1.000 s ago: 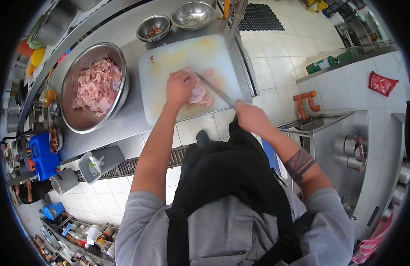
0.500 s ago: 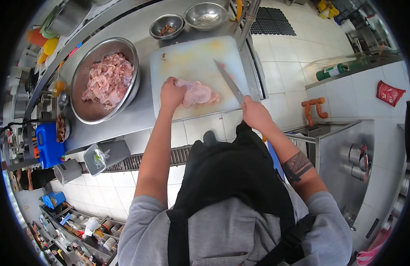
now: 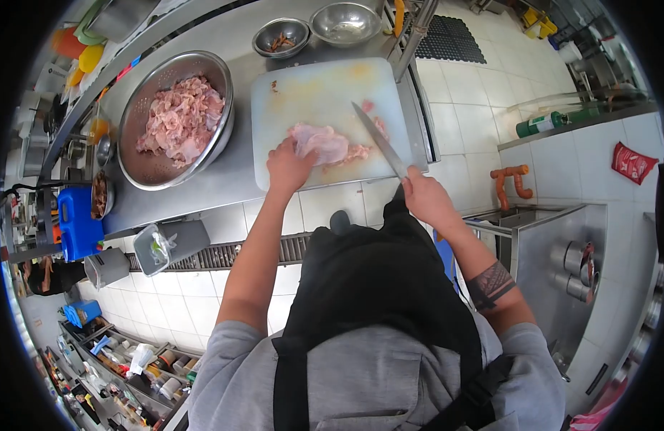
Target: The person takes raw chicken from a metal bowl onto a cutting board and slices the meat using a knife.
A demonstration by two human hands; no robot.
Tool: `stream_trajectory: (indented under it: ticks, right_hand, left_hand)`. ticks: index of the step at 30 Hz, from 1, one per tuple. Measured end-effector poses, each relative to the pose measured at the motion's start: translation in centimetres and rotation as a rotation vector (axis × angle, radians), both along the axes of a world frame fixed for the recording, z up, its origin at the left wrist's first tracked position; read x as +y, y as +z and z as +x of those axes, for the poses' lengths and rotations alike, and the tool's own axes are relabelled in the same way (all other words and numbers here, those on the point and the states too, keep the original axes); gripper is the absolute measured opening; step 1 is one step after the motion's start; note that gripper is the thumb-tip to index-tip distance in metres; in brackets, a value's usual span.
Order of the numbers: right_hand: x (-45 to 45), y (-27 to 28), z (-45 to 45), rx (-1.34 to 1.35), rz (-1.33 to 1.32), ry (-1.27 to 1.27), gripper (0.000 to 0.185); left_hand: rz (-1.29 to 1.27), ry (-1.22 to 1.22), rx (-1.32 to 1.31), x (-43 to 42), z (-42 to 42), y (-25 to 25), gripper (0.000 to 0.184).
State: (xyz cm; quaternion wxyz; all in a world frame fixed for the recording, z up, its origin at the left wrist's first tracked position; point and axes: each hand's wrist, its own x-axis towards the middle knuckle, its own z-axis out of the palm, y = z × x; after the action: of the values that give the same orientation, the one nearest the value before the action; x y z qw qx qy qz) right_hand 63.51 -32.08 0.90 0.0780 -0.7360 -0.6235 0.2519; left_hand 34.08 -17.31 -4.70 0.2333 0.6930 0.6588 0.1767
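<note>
A piece of raw chicken (image 3: pixel 324 144) lies on the white cutting board (image 3: pixel 292 100), near its front edge. My left hand (image 3: pixel 290 164) is closed on the chicken's left end, fingertips partly hidden against the meat. In my right hand (image 3: pixel 426 195) is the handle of a long kitchen knife (image 3: pixel 381 138). Its blade points up and left over the board, right of the chicken and apart from it. Small pink scraps (image 3: pixel 380 126) lie beside the blade.
A large steel colander (image 3: pixel 131 136) heaped with raw chicken pieces (image 3: pixel 179 118) stands left of the board. Behind the board are a small steel bowl (image 3: pixel 297 49) with brownish-orange bits and a wider steel bowl (image 3: pixel 346 25). A grey bin (image 3: pixel 184 243) stands below the counter's front edge.
My left hand has shifted toward the board's front edge, and its grip on the chicken looks different. The knife has moved slightly, with more scraps showing beside it. The view has shifted a little.
</note>
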Motion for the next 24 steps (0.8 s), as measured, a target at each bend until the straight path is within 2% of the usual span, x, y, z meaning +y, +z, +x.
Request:
stream_trajectory:
  ticks: [1, 2, 4, 5, 7, 8, 10, 14, 16, 17, 18, 20, 21, 23, 24]
  right_hand:
    - [-0.1, -0.2, -0.2, 0.03, 0.003, 0.033, 0.023]
    - [-0.1, -0.6, -0.5, 0.027, 0.005, 0.038, 0.023]
    - [0.1, -1.7, -0.8, 0.054, -0.027, 0.001, 0.024]
    - [0.2, -2.0, -0.7, 0.051, -0.024, 0.005, 0.024]
    - [0.4, -2.5, -0.3, 0.071, 0.008, -0.007, 0.024]
    - [0.3, -2.6, -0.3, 0.07, 0.008, -0.006, 0.024]
    - [0.3, -2.8, -0.3, 0.079, 0.01, -0.02, 0.024]
    - [0.0, -3.3, -0.4, 0.114, 0.031, -0.034, 0.023]
    - [-0.1, -3.5, -0.4, 0.114, 0.054, -0.035, 0.024]
    - [-0.3, -3.3, -0.5, 0.114, 0.052, -0.03, 0.024]
    - [-0.3, -2.7, -0.7, 0.098, 0.056, -0.033, 0.024]
    - [-0.3, -1.5, -1.1, 0.084, 0.052, -0.031, 0.024]
    - [-0.2, -0.7, -1.5, 0.085, 0.045, -0.026, 0.024]
    - [-0.2, -0.4, -1.8, 0.081, 0.033, -0.018, 0.024]
    - [0.2, -0.6, -1.8, 0.089, 0.048, -0.019, 0.024]
  left_hand:
    - [-0.126, -0.084, 0.111, 0.1, 0.3, 0.7, 0.052]
    - [-0.124, -0.08, 0.108, 0.4, 0.3, -0.4, 0.052]
    - [0.195, -0.324, 0.067, 1.6, 0.5, -2.3, 0.059]
    - [0.199, -0.32, 0.065, 2.1, 0.6, -2.2, 0.059]
    - [-0.393, -0.125, -0.76, 2.5, 1.5, 2.4, 0.051]
    - [-0.393, -0.125, -0.761, 2.7, 1.6, 4.2, 0.051]
    - [-0.554, -0.195, -1.058, 3.0, 1.7, 6.7, 0.04]
    - [-0.719, -0.279, -1.08, 5.4, -0.3, 7.2, 0.038]
    - [-0.562, -0.156, -0.579, 6.5, -1.2, 6.0, 0.038]
    - [-0.488, -0.075, -0.434, 7.1, -1.9, 3.3, 0.042]
    - [-0.487, -0.069, -0.435, 6.7, -2.1, 2.7, 0.042]
    - [0.037, -0.032, 0.04, 5.2, -2.4, 1.3, 0.044]
    - [0.03, -0.028, 0.039, 5.0, -2.0, -0.3, 0.044]
    - [0.361, -0.199, 0.101, 4.6, -0.7, -3.1, 0.045]
    - [0.359, -0.196, 0.095, 4.0, 0.5, -3.0, 0.045]
